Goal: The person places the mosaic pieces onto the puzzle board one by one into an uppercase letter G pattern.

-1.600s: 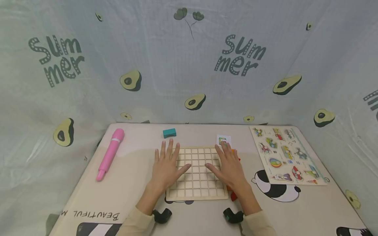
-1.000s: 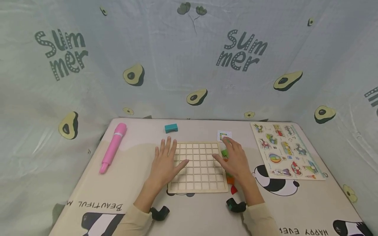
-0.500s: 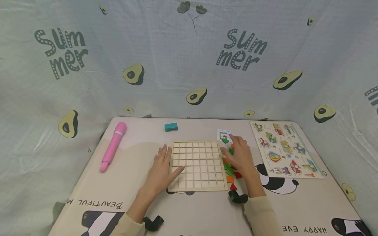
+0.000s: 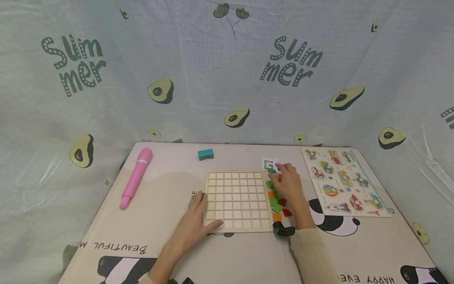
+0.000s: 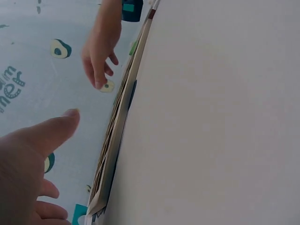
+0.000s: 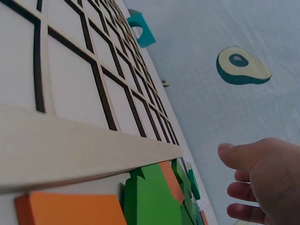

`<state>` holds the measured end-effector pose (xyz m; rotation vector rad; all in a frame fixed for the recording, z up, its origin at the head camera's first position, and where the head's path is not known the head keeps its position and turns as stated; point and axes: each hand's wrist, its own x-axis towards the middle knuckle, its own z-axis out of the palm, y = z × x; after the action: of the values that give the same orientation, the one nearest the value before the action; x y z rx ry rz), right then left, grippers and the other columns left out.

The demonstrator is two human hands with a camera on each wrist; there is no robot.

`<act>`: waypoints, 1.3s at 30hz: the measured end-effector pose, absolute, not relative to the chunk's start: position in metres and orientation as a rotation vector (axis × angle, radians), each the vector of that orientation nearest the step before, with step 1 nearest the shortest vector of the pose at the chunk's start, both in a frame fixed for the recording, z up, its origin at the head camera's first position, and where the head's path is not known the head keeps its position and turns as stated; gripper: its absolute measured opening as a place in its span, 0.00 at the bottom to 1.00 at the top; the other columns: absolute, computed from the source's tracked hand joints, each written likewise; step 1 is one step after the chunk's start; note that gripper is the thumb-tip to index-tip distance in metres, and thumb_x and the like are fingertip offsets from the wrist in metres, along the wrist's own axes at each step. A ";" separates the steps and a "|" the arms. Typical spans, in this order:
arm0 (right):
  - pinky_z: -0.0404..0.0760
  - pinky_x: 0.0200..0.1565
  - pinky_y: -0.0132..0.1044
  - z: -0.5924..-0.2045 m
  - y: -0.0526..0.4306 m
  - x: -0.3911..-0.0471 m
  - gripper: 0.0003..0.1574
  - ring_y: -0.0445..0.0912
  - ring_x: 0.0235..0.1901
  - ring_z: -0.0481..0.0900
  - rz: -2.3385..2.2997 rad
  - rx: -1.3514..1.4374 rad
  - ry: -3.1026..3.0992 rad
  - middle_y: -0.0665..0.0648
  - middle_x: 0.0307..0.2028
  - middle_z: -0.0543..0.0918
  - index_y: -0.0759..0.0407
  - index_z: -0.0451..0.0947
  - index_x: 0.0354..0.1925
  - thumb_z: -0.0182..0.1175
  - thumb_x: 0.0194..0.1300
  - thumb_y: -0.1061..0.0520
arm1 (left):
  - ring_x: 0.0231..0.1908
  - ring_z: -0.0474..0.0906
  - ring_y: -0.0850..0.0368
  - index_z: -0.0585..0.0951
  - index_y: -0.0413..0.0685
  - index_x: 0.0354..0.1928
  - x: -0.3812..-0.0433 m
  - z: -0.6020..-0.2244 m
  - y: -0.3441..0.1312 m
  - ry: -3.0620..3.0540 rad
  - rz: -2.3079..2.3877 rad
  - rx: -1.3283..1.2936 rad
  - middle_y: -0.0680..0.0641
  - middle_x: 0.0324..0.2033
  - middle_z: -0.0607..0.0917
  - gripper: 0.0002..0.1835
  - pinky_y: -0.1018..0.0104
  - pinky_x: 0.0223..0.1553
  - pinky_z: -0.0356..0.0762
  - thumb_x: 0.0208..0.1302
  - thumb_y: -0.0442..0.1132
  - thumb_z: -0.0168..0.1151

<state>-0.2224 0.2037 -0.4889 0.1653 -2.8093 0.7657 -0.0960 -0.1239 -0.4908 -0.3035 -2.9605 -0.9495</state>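
A pale wooden grid board (image 4: 238, 201) lies flat on the table. My left hand (image 4: 193, 225) is at its left edge, thumb out over the near corner and fingers along the side. Green, orange and red wooden blocks lie in a loose row along the right edge, among them an orange block (image 4: 277, 217) and a green block (image 6: 154, 197). Above the far end of that row is my right hand (image 4: 289, 183), fingers loosely bent, thumb and fingers apart with nothing between them in the right wrist view. A small printed card (image 4: 268, 162) lies by its fingertips, partly overlapped by a green piece (image 4: 271, 170).
A teal arch-shaped block (image 4: 205, 154) stands behind the board. To the left lies a pink stick-like toy (image 4: 136, 179). A picture puzzle board (image 4: 345, 183) lies at the right. A printed curtain (image 4: 198, 71) hangs behind the table.
My left hand has slid off the board's surface, back toward me along its left edge. My right hand has moved right off the board, uncovering the blocks and the card.
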 end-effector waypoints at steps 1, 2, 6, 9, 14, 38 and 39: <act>0.75 0.59 0.60 -0.489 0.203 -0.224 0.34 0.63 0.57 0.73 0.771 0.153 -2.814 0.69 0.56 0.76 0.66 0.73 0.64 0.62 0.69 0.47 | 0.77 0.52 0.35 0.61 0.35 0.75 -0.095 -0.492 -0.124 -2.958 -0.952 -0.310 0.33 0.76 0.58 0.54 0.43 0.74 0.62 0.57 0.63 0.70; 0.75 0.59 0.60 -0.490 0.203 -0.225 0.33 0.63 0.56 0.73 0.776 0.142 -2.817 0.69 0.56 0.77 0.66 0.74 0.64 0.62 0.69 0.47 | 0.77 0.53 0.35 0.62 0.34 0.74 -0.094 -0.493 -0.125 -2.958 -0.948 -0.317 0.33 0.76 0.59 0.55 0.43 0.74 0.63 0.55 0.62 0.72; 0.76 0.56 0.59 -0.492 0.202 -0.229 0.30 0.63 0.53 0.74 0.784 0.112 -2.812 0.69 0.53 0.78 0.67 0.76 0.61 0.62 0.69 0.49 | 0.75 0.55 0.33 0.65 0.33 0.72 -0.091 -0.495 -0.127 -2.957 -0.940 -0.339 0.31 0.74 0.62 0.56 0.44 0.73 0.64 0.47 0.60 0.78; 0.78 0.53 0.58 -0.495 0.202 -0.231 0.28 0.63 0.50 0.76 0.779 0.092 -2.803 0.70 0.51 0.78 0.68 0.78 0.59 0.62 0.70 0.50 | 0.75 0.56 0.32 0.67 0.32 0.70 -0.089 -0.496 -0.128 -2.968 -0.931 -0.359 0.30 0.73 0.63 0.57 0.43 0.73 0.64 0.43 0.58 0.80; 0.79 0.50 0.55 -0.500 0.202 -0.233 0.25 0.60 0.47 0.76 0.789 0.041 -2.816 0.68 0.49 0.78 0.67 0.80 0.57 0.62 0.70 0.51 | 0.74 0.57 0.32 0.69 0.31 0.69 -0.088 -0.498 -0.130 -2.971 -0.905 -0.417 0.29 0.72 0.65 0.56 0.42 0.75 0.60 0.42 0.57 0.81; 0.79 0.53 0.57 -0.508 0.200 -0.244 0.21 0.62 0.49 0.75 0.795 -0.007 -2.840 0.69 0.48 0.77 0.70 0.81 0.50 0.63 0.68 0.54 | 0.73 0.63 0.36 0.72 0.32 0.66 -0.091 -0.498 -0.133 -2.945 -0.909 -0.419 0.33 0.68 0.73 0.45 0.43 0.73 0.62 0.49 0.48 0.79; 0.79 0.53 0.56 -0.507 0.200 -0.244 0.20 0.62 0.50 0.74 0.826 -0.012 -2.838 0.70 0.49 0.77 0.70 0.81 0.50 0.63 0.68 0.55 | 0.73 0.63 0.35 0.73 0.32 0.66 -0.091 -0.499 -0.133 -2.944 -0.911 -0.419 0.33 0.68 0.73 0.45 0.43 0.73 0.63 0.48 0.48 0.79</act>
<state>-0.2435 0.2005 -0.5072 -0.0116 -2.8382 0.8261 -0.0910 -0.1333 -0.4987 -0.4187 -2.9436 -0.9108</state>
